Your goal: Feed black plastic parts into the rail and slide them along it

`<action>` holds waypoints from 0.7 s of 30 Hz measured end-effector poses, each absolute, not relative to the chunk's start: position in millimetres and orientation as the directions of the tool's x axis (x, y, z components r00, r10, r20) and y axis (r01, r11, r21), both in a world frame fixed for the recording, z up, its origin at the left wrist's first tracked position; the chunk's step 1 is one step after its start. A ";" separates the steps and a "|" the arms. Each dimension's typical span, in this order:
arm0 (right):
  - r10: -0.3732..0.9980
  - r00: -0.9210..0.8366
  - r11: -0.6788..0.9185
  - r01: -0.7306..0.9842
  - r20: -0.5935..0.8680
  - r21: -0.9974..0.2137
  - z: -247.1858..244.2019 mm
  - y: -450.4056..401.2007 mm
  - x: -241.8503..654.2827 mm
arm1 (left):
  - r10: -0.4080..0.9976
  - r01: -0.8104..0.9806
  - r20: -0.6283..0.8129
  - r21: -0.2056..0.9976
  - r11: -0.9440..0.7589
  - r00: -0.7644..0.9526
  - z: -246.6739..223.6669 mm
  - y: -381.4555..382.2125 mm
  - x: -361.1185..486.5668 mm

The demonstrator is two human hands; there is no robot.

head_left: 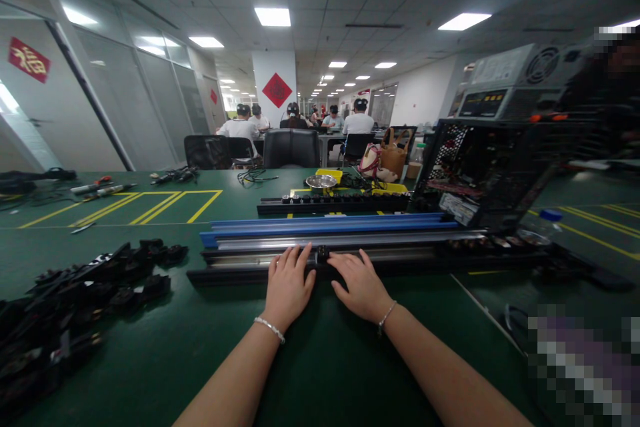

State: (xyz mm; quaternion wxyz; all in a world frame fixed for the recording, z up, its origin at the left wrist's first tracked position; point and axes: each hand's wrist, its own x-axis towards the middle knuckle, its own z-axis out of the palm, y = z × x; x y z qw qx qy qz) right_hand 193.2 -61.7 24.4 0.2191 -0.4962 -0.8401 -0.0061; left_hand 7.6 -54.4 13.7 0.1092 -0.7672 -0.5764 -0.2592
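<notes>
My left hand (290, 283) lies palm down over the front edge of a long black rail (225, 275), its fingers stretched out and slightly apart. Opposite it, my right hand (361, 287) rests on the same rail, fingers extended and thumb apart. Between the fingertips of both hands sits a small black part (323, 253) in the rail's channel; whether the fingertips touch it I cannot tell. Just behind run a silvery metal strip (280, 242) and a blue rail (330, 221), parallel to the black one.
Black parts (115, 280) lie piled at the left. Beyond the rails stand a row of small parts (340, 200), a metal bowl (321, 181) and yellow trays (390, 188). An open computer case (480, 167) rises at the right. Several people sit farther back.
</notes>
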 end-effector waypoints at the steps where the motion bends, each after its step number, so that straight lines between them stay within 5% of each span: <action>1: 0.830 -0.415 0.510 0.835 0.373 -0.207 24.4 -62.0 192.6 | 0.827 0.941 0.524 0.129 -0.312 0.202 13.6 -54.3 7.5; 21: 0.825 -0.423 0.513 0.839 0.374 -0.183 22.5 -64.9 180.9 | 0.824 0.944 0.518 0.089 -0.318 0.229 12.3 -55.1 14.1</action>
